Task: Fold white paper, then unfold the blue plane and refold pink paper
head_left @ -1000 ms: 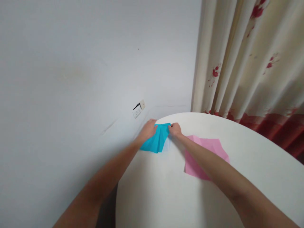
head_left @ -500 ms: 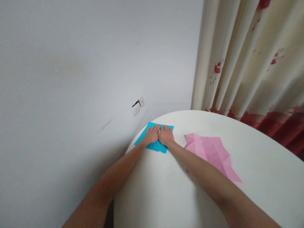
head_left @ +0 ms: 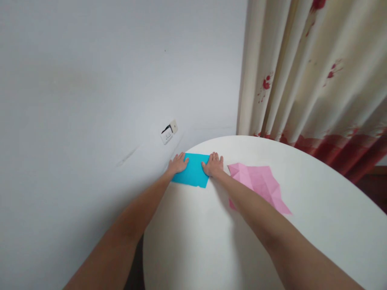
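Observation:
A folded blue paper (head_left: 194, 170) lies flat near the far left edge of the round white table (head_left: 302, 237). My left hand (head_left: 177, 164) presses flat on its left end, fingers spread. My right hand (head_left: 213, 164) presses flat on its right end. The middle of the blue paper shows between the two hands. A creased pink paper (head_left: 260, 183) lies on the table just right of my right forearm, partly hidden by it.
A white wall stands behind the table, with a wall socket (head_left: 168, 133) just beyond my left hand. A cream curtain with red flowers (head_left: 314, 80) hangs at the back right, close to the table's far edge.
The hands held the blue paper up by its top corners, then laid it flat with both hands together at its middle. Now the hands have slid apart to its two ends.

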`<state>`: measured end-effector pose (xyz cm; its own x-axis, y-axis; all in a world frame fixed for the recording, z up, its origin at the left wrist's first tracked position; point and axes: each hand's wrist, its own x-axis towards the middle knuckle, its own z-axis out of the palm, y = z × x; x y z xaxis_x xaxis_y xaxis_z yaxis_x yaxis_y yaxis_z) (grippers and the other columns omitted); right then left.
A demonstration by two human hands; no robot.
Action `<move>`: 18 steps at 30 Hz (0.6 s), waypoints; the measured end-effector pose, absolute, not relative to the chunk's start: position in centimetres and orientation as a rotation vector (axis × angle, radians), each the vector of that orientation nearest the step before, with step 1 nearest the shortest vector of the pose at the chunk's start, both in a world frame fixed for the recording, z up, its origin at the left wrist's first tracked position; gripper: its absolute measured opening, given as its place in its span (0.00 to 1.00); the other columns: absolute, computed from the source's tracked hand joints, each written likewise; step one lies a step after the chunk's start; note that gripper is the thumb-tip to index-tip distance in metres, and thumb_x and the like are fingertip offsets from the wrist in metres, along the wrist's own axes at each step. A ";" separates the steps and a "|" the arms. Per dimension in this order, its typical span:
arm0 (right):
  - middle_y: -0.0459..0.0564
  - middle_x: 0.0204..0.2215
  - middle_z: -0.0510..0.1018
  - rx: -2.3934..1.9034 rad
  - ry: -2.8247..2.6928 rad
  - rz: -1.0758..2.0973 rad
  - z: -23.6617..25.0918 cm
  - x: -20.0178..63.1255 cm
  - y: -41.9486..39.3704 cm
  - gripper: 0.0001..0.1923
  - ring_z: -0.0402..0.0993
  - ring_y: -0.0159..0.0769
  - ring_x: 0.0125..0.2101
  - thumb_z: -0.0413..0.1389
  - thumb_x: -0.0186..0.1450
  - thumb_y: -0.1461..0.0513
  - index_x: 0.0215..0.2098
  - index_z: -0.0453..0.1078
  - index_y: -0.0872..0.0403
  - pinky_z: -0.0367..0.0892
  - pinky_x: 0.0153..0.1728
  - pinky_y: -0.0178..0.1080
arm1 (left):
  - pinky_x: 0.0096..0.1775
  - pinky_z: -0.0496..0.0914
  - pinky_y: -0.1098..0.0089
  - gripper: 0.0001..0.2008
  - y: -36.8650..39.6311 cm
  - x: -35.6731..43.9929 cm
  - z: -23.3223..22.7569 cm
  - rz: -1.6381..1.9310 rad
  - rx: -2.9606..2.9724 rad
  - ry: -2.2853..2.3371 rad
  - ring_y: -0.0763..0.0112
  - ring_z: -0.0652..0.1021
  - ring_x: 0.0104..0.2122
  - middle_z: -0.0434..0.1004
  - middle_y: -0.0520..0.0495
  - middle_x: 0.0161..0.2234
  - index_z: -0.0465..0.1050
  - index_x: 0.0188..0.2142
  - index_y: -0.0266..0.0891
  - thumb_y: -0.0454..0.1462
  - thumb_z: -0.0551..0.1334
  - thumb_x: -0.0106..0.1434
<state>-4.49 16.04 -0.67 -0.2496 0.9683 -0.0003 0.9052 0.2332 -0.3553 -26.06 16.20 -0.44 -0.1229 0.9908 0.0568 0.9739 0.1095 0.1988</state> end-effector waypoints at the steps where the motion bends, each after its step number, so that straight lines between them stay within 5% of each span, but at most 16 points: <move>1: 0.66 0.69 0.39 -1.758 -2.277 0.424 -0.2 -4.4 15.9 0.40 0.31 0.51 0.69 0.38 0.70 0.50 0.69 0.39 0.72 0.28 0.64 0.55 | 0.60 0.52 0.41 0.31 16.0 -25.8 0.2 0.309 2.009 2.287 0.44 0.54 0.66 0.52 0.39 0.67 0.54 0.66 0.42 0.51 0.45 0.68; 6: 0.61 0.70 0.41 -1.504 -2.228 0.292 3.9 -1.7 14.6 0.32 0.32 0.43 0.69 0.35 0.72 0.59 0.69 0.41 0.68 0.33 0.65 0.49 | 0.64 0.43 0.46 0.30 14.6 -22.0 4.4 0.607 2.099 2.320 0.49 0.45 0.68 0.44 0.37 0.69 0.49 0.68 0.38 0.46 0.46 0.69; 9: 0.59 0.68 0.50 -1.269 -2.166 0.249 5.3 3.1 12.6 0.28 0.41 0.42 0.68 0.36 0.70 0.62 0.67 0.50 0.63 0.41 0.65 0.48 | 0.63 0.51 0.54 0.26 11.6 -17.0 5.4 1.061 2.019 1.827 0.52 0.58 0.64 0.57 0.36 0.64 0.60 0.63 0.37 0.41 0.52 0.67; 13: 0.55 0.68 0.52 -1.176 -2.264 0.225 3.7 10.9 8.0 0.28 0.41 0.39 0.68 0.38 0.70 0.63 0.67 0.53 0.57 0.41 0.66 0.50 | 0.49 0.69 0.62 0.21 5.4 -10.2 4.1 0.913 1.798 1.445 0.60 0.76 0.47 0.72 0.39 0.53 0.69 0.55 0.42 0.41 0.59 0.62; 18: 0.55 0.69 0.46 -1.246 -2.449 0.276 0.0 15.5 4.0 0.31 0.38 0.42 0.69 0.39 0.72 0.53 0.70 0.47 0.55 0.41 0.65 0.52 | 0.47 0.67 0.68 0.25 1.3 -5.9 3.1 0.777 1.172 1.151 0.67 0.75 0.48 0.65 0.43 0.58 0.69 0.55 0.48 0.39 0.65 0.58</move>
